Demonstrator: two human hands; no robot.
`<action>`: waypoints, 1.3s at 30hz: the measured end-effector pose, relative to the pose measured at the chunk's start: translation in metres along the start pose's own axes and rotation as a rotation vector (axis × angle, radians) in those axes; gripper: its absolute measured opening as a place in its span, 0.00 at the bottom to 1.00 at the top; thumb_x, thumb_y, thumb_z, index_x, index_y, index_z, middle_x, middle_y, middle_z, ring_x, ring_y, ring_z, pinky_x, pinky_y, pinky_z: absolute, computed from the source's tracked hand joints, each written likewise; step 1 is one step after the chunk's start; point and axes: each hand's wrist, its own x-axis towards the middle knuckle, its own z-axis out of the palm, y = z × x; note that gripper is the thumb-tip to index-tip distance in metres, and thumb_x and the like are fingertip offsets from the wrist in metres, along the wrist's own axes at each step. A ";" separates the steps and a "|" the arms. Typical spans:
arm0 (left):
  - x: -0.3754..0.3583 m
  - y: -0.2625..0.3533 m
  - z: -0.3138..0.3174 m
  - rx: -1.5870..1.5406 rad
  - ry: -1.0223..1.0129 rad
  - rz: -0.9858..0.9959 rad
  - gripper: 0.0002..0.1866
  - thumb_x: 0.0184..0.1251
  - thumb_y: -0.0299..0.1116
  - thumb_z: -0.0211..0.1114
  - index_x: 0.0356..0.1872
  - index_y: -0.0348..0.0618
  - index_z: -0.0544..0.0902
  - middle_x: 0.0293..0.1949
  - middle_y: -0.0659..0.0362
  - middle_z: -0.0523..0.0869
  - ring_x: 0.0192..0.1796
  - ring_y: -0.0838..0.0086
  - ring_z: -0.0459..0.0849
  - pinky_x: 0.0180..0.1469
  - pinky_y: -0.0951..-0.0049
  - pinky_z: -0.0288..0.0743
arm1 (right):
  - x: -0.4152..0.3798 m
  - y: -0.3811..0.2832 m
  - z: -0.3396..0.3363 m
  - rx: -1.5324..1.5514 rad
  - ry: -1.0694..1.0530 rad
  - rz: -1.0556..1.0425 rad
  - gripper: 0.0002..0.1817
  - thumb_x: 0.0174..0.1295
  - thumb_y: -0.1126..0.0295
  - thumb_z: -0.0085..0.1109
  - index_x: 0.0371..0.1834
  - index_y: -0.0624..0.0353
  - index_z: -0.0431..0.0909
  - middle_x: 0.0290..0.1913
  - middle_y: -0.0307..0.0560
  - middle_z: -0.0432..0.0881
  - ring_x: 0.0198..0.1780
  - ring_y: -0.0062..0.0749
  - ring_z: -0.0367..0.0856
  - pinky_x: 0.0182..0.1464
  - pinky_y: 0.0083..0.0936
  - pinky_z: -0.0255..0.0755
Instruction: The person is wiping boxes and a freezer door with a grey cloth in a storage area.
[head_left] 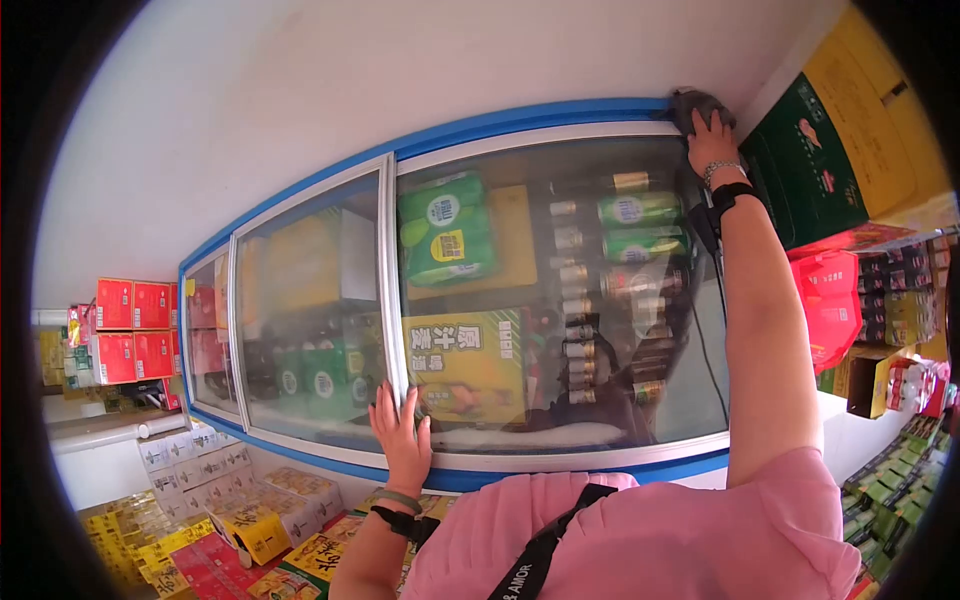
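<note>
Before me is a blue-rimmed chest cooler (520, 118) with sliding glass lids. My left hand (402, 442) lies at its near side, fingers stretched out against the white frame (388, 270) between two panes. At the far right corner, my right hand (712, 145) presses on a dark grey cloth (694, 104), its fingers curved over it. Through the right-hand glass show a green pack of cans (446, 228), green cans (642, 209), dark bottles (572, 240) and a yellow-green carton (470, 365).
A green and yellow carton (815, 160) and a red bag (828, 305) stand close by my right arm. Red boxes (133, 330) are stacked past the cooler's left end. Yellow boxes (250, 535) lie low on the left. A white wall (400, 60) runs behind the cooler.
</note>
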 end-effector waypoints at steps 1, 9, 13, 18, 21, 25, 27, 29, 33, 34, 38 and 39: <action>0.000 0.001 -0.002 -0.009 -0.009 -0.005 0.29 0.69 0.35 0.61 0.72 0.50 0.72 0.77 0.40 0.58 0.79 0.45 0.54 0.79 0.39 0.41 | -0.001 -0.006 0.001 0.011 0.062 0.019 0.33 0.77 0.58 0.42 0.84 0.44 0.49 0.84 0.53 0.45 0.81 0.59 0.49 0.81 0.49 0.47; 0.001 0.001 -0.005 -0.029 -0.052 -0.008 0.30 0.68 0.35 0.62 0.72 0.49 0.73 0.77 0.37 0.56 0.80 0.42 0.53 0.79 0.39 0.39 | -0.004 -0.093 0.034 0.314 0.505 -0.256 0.25 0.64 0.73 0.48 0.66 0.55 0.74 0.68 0.55 0.74 0.70 0.54 0.70 0.71 0.47 0.67; 0.001 -0.002 -0.003 -0.025 -0.048 -0.003 0.29 0.68 0.36 0.61 0.71 0.50 0.73 0.77 0.37 0.57 0.79 0.42 0.53 0.79 0.38 0.40 | -0.056 -0.203 0.007 0.480 0.350 -0.542 0.28 0.61 0.79 0.49 0.68 0.55 0.73 0.72 0.55 0.71 0.74 0.51 0.66 0.75 0.43 0.63; 0.000 -0.003 -0.004 -0.026 -0.030 0.013 0.26 0.68 0.36 0.62 0.68 0.51 0.77 0.77 0.37 0.57 0.79 0.42 0.53 0.78 0.37 0.42 | -0.086 -0.310 -0.003 0.370 0.211 -0.731 0.31 0.65 0.75 0.47 0.75 0.49 0.67 0.77 0.49 0.65 0.79 0.47 0.58 0.80 0.44 0.52; 0.000 -0.003 -0.004 -0.037 -0.012 0.012 0.25 0.68 0.35 0.62 0.67 0.52 0.78 0.77 0.38 0.59 0.79 0.43 0.55 0.78 0.38 0.42 | -0.104 -0.340 -0.019 0.290 0.072 -0.833 0.32 0.66 0.74 0.48 0.76 0.46 0.66 0.79 0.44 0.62 0.81 0.43 0.55 0.81 0.44 0.49; -0.002 -0.007 0.001 -0.050 0.030 0.015 0.24 0.69 0.33 0.61 0.67 0.53 0.78 0.77 0.39 0.60 0.79 0.44 0.56 0.78 0.39 0.43 | -0.126 -0.346 -0.022 0.305 0.021 -0.947 0.32 0.65 0.74 0.52 0.75 0.46 0.68 0.77 0.44 0.66 0.80 0.41 0.56 0.81 0.44 0.50; -0.003 -0.005 0.000 -0.070 0.053 0.021 0.24 0.70 0.32 0.60 0.67 0.54 0.78 0.77 0.40 0.60 0.79 0.45 0.57 0.78 0.39 0.43 | -0.144 -0.341 -0.014 0.275 0.059 -1.035 0.29 0.67 0.71 0.51 0.73 0.44 0.70 0.77 0.41 0.66 0.80 0.39 0.57 0.81 0.43 0.50; -0.005 -0.006 0.001 -0.082 0.070 0.025 0.23 0.70 0.31 0.59 0.67 0.54 0.78 0.77 0.40 0.61 0.79 0.45 0.57 0.78 0.39 0.44 | -0.163 -0.332 -0.007 0.186 0.065 -1.118 0.29 0.66 0.72 0.52 0.73 0.43 0.71 0.78 0.38 0.65 0.81 0.38 0.56 0.81 0.43 0.50; -0.007 -0.009 0.006 -0.091 0.126 0.043 0.22 0.71 0.30 0.58 0.66 0.55 0.80 0.76 0.42 0.63 0.79 0.47 0.58 0.78 0.40 0.44 | -0.189 -0.272 0.007 0.387 0.021 -1.152 0.32 0.63 0.75 0.53 0.73 0.44 0.71 0.78 0.39 0.65 0.81 0.41 0.56 0.82 0.41 0.49; -0.008 -0.009 0.007 -0.094 0.133 0.049 0.22 0.71 0.30 0.58 0.66 0.54 0.80 0.76 0.42 0.63 0.79 0.48 0.59 0.78 0.40 0.44 | -0.189 -0.252 0.008 0.373 0.048 -1.123 0.31 0.63 0.76 0.53 0.73 0.45 0.71 0.78 0.40 0.65 0.81 0.42 0.56 0.82 0.41 0.49; -0.010 -0.010 0.011 -0.093 0.180 0.074 0.21 0.72 0.30 0.57 0.65 0.55 0.80 0.76 0.44 0.64 0.79 0.49 0.59 0.79 0.43 0.45 | -0.193 -0.166 0.001 0.387 0.043 -0.882 0.31 0.63 0.77 0.51 0.73 0.49 0.70 0.78 0.44 0.65 0.78 0.46 0.60 0.80 0.40 0.53; -0.010 -0.012 0.012 -0.098 0.194 0.088 0.21 0.73 0.30 0.57 0.65 0.56 0.80 0.76 0.46 0.64 0.79 0.50 0.59 0.79 0.44 0.45 | -0.188 -0.142 0.009 0.365 0.084 -0.820 0.31 0.64 0.76 0.51 0.73 0.49 0.70 0.78 0.45 0.65 0.78 0.47 0.61 0.79 0.40 0.55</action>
